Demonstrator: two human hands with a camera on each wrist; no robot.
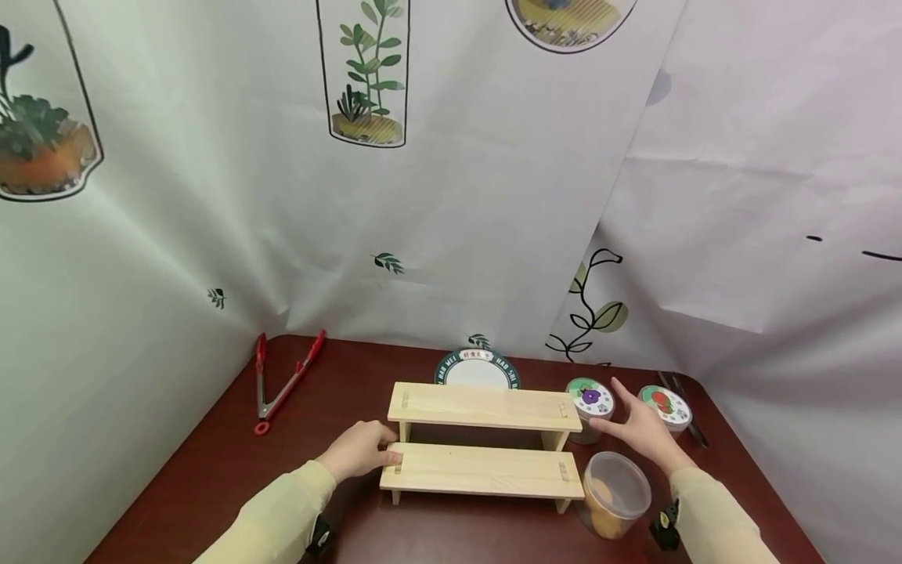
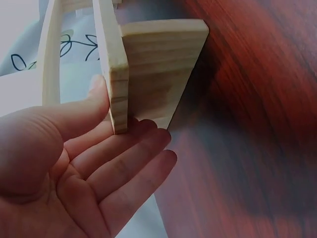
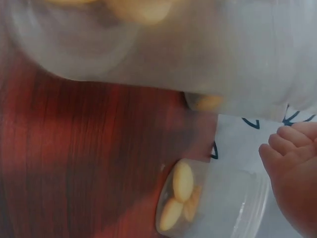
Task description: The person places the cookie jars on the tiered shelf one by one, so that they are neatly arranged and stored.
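A two-step wooden rack [image 1: 482, 470] stands mid-table. At its left end, my left hand [image 1: 362, 450] holds the lower board, thumb on top and fingers beneath; the left wrist view shows this hand [image 2: 94, 163] around the board's end [image 2: 119, 94]. My right hand [image 1: 644, 429] is spread, thumb and forefinger apart, just right of a clear tub with an eggplant-picture lid [image 1: 590, 398]. Whether it touches that tub is unclear. Nearer me is a lidless clear tub [image 1: 630, 489] with yellow pieces inside. In the right wrist view, fingers [image 3: 285, 144] show at the right edge.
A tub with a tomato-picture lid [image 1: 665, 407] stands at the right, beside dark slim utensils [image 1: 696, 432]. Behind the rack lies a round green-rimmed plate [image 1: 445, 368]. Red-handled tongs [image 1: 285, 389] lie back left. Printed sheeting [image 1: 458, 235] hangs behind the table.
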